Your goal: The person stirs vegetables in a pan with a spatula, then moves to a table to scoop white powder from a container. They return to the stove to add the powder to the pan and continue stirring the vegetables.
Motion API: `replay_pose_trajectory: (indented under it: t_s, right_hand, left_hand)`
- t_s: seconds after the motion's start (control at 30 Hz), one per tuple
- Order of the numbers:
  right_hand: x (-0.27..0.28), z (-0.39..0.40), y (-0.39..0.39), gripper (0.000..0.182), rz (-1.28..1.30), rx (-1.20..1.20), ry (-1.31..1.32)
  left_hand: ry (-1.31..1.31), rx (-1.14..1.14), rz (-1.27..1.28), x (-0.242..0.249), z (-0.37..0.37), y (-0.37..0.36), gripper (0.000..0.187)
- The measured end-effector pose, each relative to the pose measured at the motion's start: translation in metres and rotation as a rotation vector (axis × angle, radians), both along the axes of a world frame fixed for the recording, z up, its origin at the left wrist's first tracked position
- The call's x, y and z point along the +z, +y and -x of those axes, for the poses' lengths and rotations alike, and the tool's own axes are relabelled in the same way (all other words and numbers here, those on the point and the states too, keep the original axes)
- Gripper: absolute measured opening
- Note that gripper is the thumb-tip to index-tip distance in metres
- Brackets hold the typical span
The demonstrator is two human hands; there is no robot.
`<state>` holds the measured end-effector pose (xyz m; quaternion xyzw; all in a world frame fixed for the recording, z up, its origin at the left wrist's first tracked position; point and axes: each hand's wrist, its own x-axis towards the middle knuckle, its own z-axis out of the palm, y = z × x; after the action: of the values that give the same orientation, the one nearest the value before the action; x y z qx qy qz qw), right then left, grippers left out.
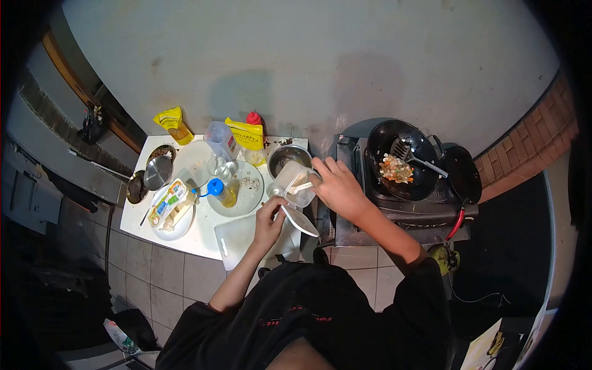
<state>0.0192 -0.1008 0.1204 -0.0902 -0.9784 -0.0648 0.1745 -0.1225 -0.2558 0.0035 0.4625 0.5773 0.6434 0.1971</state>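
A clear plastic container [288,174] with pale contents is between my two hands, beside a metal bowl. My left hand [269,223] is closed at its near edge, where a white lid [301,221] hangs open. Whether the lid is joined to the container I cannot make out. My right hand [339,190] reaches over from the right, its fingers closed on a small cream spoon [301,187] whose far end is at the container. Just behind is the metal bowl [288,152].
Right, a wok [385,134] holding chopped food [394,169] and a spatula [425,163] sits on a stove [394,213]. On the white table are a cutting board [237,237], plate [246,200], blue-capped bottle [223,193], yellow pouches [246,132] and an egg carton [169,205].
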Motion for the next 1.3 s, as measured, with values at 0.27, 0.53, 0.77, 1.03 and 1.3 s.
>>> replay_pose_trajectory:
  t_s: [0.27,0.53,0.77,1.03,1.3]
  right_hand:
    - [0.004,-0.005,-0.011,0.021,-0.006,-0.076,0.158]
    - [-0.018,-0.02,-0.011,0.016,0.245,-0.071,0.25]
    - [-0.02,-0.038,0.003,0.014,0.932,-0.052,0.443]
    - [-0.034,-0.064,0.039,0.013,1.267,-0.118,0.441]
    - [-0.024,-0.108,0.067,0.02,0.552,-0.13,0.417]
  left_hand:
    - [0.049,0.013,0.068,0.011,-0.004,0.0,0.015]
    - [0.119,0.021,0.085,0.02,-0.015,0.011,0.014]
    - [0.185,-0.011,0.04,0.028,-0.039,0.034,0.011]
    - [0.141,-0.012,0.041,0.023,-0.068,0.065,0.011]
    - [0.079,-0.01,0.087,0.015,-0.106,0.1,0.011]
